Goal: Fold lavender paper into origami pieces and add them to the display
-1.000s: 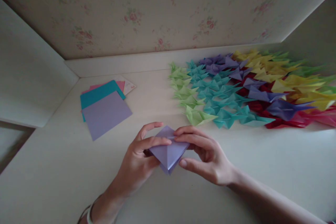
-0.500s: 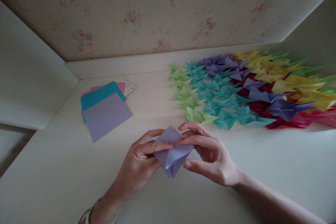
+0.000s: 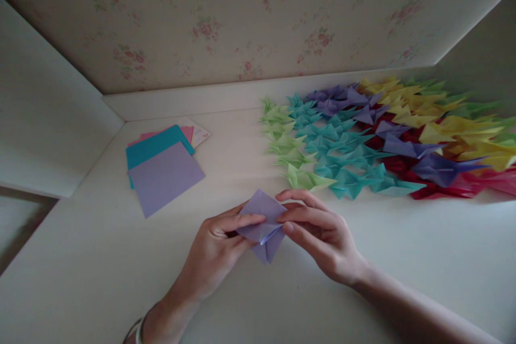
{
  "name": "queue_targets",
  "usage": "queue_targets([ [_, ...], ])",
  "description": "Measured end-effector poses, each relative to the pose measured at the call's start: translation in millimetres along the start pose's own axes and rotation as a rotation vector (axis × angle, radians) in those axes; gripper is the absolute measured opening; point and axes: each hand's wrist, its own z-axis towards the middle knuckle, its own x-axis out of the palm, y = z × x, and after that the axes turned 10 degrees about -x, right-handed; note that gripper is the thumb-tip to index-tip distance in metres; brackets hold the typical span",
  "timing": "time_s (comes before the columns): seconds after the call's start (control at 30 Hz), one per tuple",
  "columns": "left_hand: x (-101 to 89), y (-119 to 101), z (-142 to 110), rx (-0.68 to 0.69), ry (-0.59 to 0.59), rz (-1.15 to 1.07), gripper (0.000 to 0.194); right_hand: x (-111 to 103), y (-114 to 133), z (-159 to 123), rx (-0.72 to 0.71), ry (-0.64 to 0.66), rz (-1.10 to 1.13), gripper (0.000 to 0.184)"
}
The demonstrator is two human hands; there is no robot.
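A partly folded lilac paper [image 3: 264, 220] sits between both my hands, just above the white tabletop [image 3: 80, 258]. My left hand [image 3: 217, 244] pinches its left side, index finger lying across the top and thumb tucked underneath. My right hand [image 3: 318, 234] grips the right side, fingers pressed over the upper flap and thumb against the lower point. The paper has collapsed into a small diamond-like shape with one point facing down.
A fanned stack of flat square sheets [image 3: 163, 164], lilac on top of teal and pink, lies at the left. Several folded paper cranes [image 3: 363, 140] in green, teal, purple, red and yellow cover the right rear. Floral wallpaper [image 3: 242, 16] rises behind the table.
The lilac paper has been pressed flatter and narrower between my hands. My right thumb moved up against the paper, and both hands shifted slightly away from me.
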Motion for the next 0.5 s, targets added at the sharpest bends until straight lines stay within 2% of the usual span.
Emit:
queue_targets([
  [0.23,4.1,0,-3,0.067,-0.053,0.087,0.009,0,-1,2,0.043,0.023,-0.055,0.012],
  [0.37,6.6,-4,-6,0.078,-0.042,0.166,0.011,6,-1,3,0.059,0.013,-0.076,0.018],
  [0.5,9.3,-6,-9,0.045,0.005,0.134,0.018,12,-1,1,0.085,-0.042,-0.065,0.019],
])
